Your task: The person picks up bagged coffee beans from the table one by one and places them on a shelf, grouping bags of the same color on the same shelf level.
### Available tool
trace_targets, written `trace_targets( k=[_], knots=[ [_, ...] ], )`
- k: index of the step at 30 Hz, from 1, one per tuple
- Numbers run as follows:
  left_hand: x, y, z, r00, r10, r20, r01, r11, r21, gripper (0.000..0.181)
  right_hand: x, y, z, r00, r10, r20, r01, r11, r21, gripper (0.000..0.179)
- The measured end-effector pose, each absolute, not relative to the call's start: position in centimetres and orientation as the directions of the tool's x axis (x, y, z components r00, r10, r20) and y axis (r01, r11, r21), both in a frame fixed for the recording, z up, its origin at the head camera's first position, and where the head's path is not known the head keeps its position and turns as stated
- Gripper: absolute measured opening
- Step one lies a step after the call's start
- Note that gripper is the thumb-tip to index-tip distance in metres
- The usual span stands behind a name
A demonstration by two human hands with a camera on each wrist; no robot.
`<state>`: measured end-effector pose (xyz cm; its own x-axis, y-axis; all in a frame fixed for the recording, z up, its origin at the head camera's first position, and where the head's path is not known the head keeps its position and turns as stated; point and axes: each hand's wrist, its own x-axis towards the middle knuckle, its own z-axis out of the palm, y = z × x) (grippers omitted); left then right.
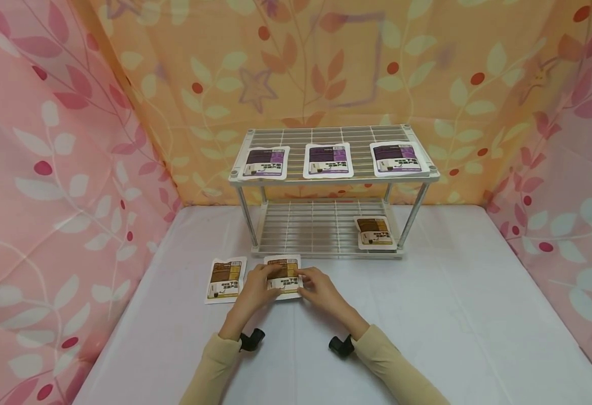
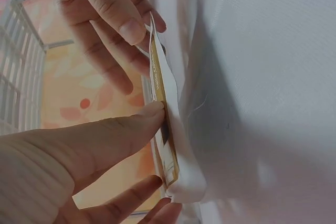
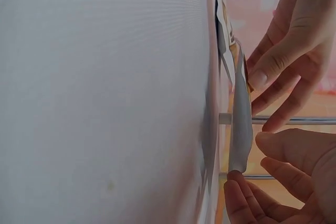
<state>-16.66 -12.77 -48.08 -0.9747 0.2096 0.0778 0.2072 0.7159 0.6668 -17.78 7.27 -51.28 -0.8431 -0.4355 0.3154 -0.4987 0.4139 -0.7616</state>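
Both hands are at a flat white pouch with a brown-and-gold label [image 1: 290, 286], just before the rack's front edge. My left hand [image 1: 258, 288] holds its left side, the thumb [image 2: 139, 124] on the printed face and fingertips at the edge. From the other side my right hand [image 1: 321, 289] grips the right edge, its fingertips [image 3: 239, 192] tucked at the rim. Seen edge-on in the right wrist view, the pouch [image 3: 241, 124] is slightly raised off the cloth at this end. A matching brown pouch [image 1: 226, 279] lies left of the left hand.
A white two-tier wire rack [image 1: 321, 254] stands at the back of the white-clothed table [image 1: 427, 337]. Three purple-labelled pouches [image 1: 328, 161] lie along its top shelf. One brown pouch [image 1: 375, 233] rests at the lower shelf's right end. Patterned fabric [image 1: 296, 67] encloses the table.
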Motion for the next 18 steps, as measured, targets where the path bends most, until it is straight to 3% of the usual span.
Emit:
trace_targets(
  k=[18],
  knots=[
    [-17.6,-10.6,-48.0,-0.924,0.295,0.244,0.382,0.672,0.635,0.046,-18.1,9.2,-50.8,-0.861,-0.403,0.310,-0.486,0.471,-0.737,0.047]
  ],
)
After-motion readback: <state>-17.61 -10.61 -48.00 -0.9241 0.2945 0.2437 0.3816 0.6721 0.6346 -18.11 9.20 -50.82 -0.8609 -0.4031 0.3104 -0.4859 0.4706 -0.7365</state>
